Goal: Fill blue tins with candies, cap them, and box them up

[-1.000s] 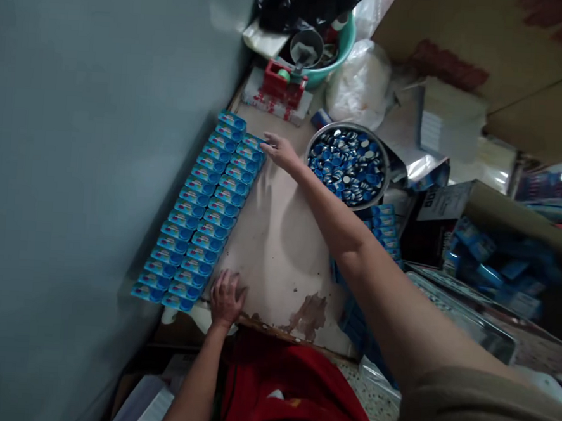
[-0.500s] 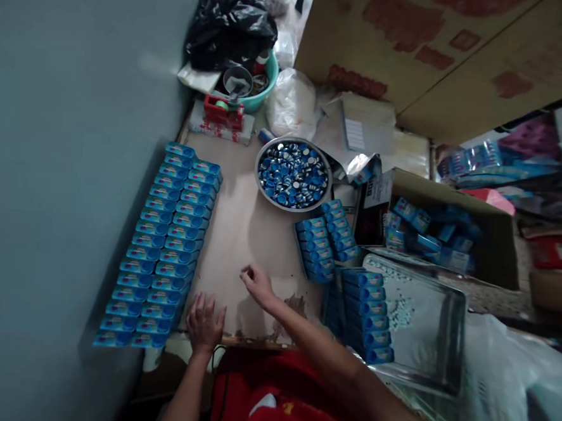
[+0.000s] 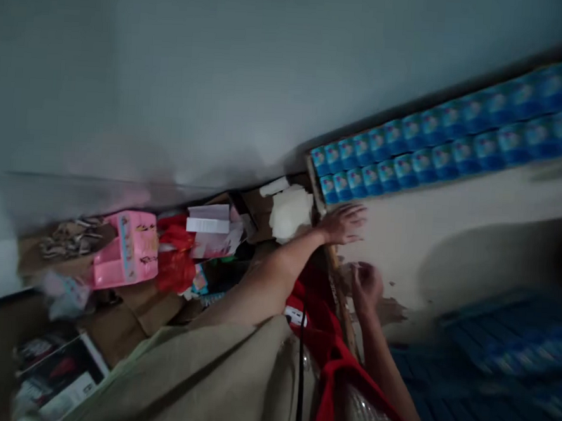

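My left hand [image 3: 344, 224] lies on the table edge with its fingers spread, holding nothing. It is beside the near end of two rows of blue boxes [image 3: 402, 170] standing against the wall. My right hand [image 3: 366, 285] is just above the table [image 3: 416, 244], close to the left one. Its fingers are curled together, and whatever they may hold is hidden and blurred. More blue boxes [image 3: 505, 351], dark and smeared by motion, are stacked right of my right arm.
Left of the table lie a stack of white sheets [image 3: 290, 212], a white box [image 3: 208, 220], a red bag [image 3: 176, 255] and a pink plastic basket [image 3: 135, 252]. Pieces of cardboard [image 3: 116, 327] are on the floor side. A grey wall [image 3: 223, 73] runs behind.
My head has turned left, bringing the clutter beside the table into view and losing the bowl of blue caps. My left hand remains open at the table edge; my right stays curled nearby.
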Demonstrator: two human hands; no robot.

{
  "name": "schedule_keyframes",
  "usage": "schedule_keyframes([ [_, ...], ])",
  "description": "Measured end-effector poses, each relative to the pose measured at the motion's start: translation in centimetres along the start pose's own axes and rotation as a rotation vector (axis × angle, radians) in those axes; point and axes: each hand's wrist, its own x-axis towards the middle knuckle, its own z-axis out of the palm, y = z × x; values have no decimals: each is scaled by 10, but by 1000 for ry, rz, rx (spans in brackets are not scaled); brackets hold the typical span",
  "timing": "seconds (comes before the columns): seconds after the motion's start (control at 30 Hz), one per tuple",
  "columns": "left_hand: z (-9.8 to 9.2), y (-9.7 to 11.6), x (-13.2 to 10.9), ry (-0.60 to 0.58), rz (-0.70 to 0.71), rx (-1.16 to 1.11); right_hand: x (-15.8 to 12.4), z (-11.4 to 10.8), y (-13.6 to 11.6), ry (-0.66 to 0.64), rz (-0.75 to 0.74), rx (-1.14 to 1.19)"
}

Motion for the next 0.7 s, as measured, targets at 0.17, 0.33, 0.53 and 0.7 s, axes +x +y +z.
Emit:
schedule_keyframes([
  [0.17, 3, 11, -34, 108, -55, -143, -30, 27, 0, -6, -116, -117],
  [0.33, -28, -20, -190, 344, -539, -439, -40, 46, -3, 112, -124, -159],
  [0.53, -35, -72, -305, 474, -891, -494, -42, 75, -14, 269, -79, -244],
  [0.7, -2, -109, -301, 533, -1054, -580, -34, 90, -6, 326, -116, -388],
])
